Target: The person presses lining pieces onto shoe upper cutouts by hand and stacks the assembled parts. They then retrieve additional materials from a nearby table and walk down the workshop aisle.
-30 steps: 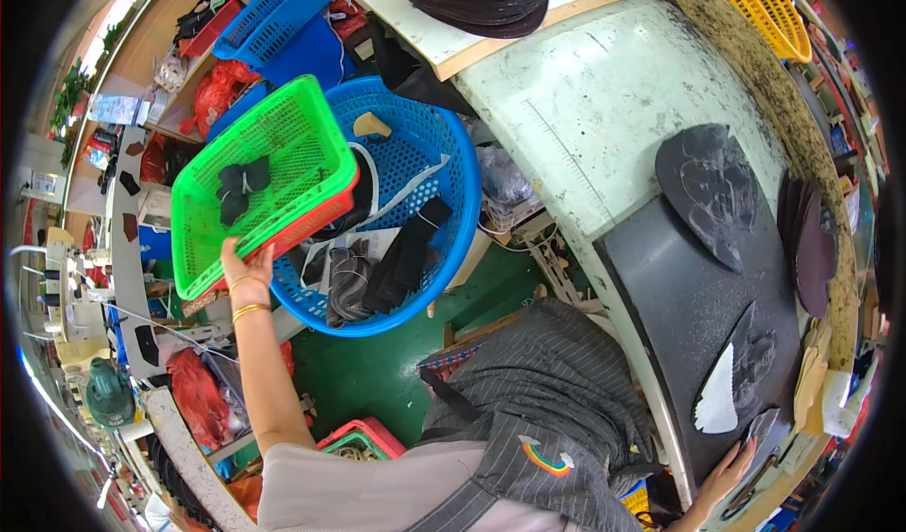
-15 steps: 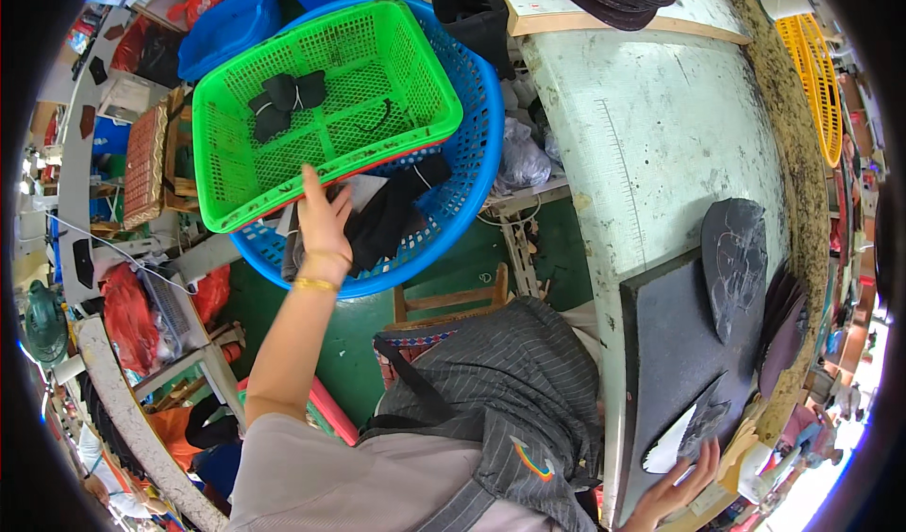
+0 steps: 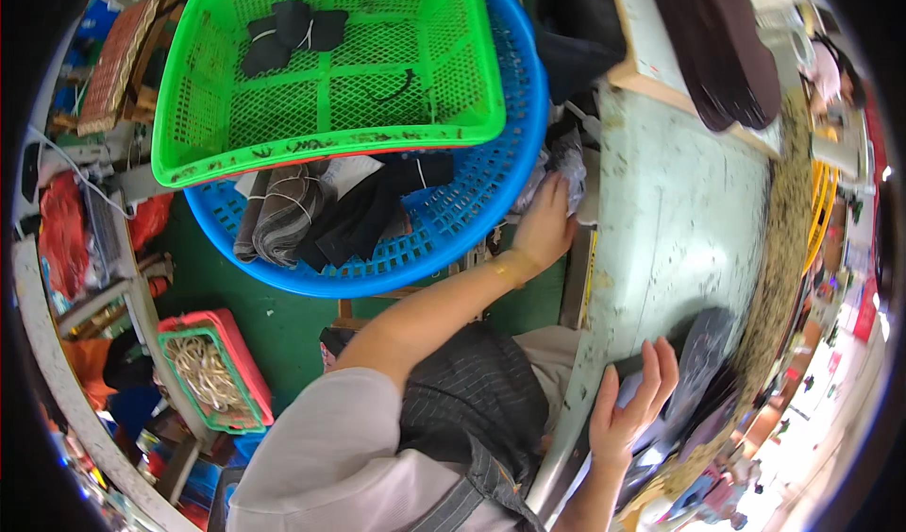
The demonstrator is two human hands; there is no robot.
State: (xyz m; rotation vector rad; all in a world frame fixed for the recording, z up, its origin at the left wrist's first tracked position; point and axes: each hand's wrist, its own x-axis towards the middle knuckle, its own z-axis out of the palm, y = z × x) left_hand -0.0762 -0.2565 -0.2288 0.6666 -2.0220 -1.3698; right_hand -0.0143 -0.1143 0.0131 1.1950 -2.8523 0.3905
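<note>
My left hand (image 3: pixel 547 222) is stretched out beside the worktable, its fingers extended at a crumpled clear plastic bag (image 3: pixel 566 154); whether they touch it is unclear. My right hand (image 3: pixel 630 405) has its fingers apart above the near end of the table, close to dark grey sole-shaped pieces (image 3: pixel 706 351). A green mesh basket (image 3: pixel 330 143) holding small tied black bundles (image 3: pixel 269 52) rests on a large blue basket (image 3: pixel 377 280). In the blue basket lie a tied grey striped fabric bundle (image 3: pixel 288 216) and black fabric (image 3: pixel 363 216).
The pale green worktable (image 3: pixel 689 220) runs along the right. On a raised board at its far end sits a stack of dark brown sole-shaped pieces (image 3: pixel 713 55). A small red-and-green basket of pale loops (image 3: pixel 209 371) stands low at left. Black material (image 3: pixel 576 32) hangs by the table corner.
My left hand has left the green basket's edge and moved right, to the table's side. My right hand has risen from the black board and the white-and-dark piece. The view has shifted.
</note>
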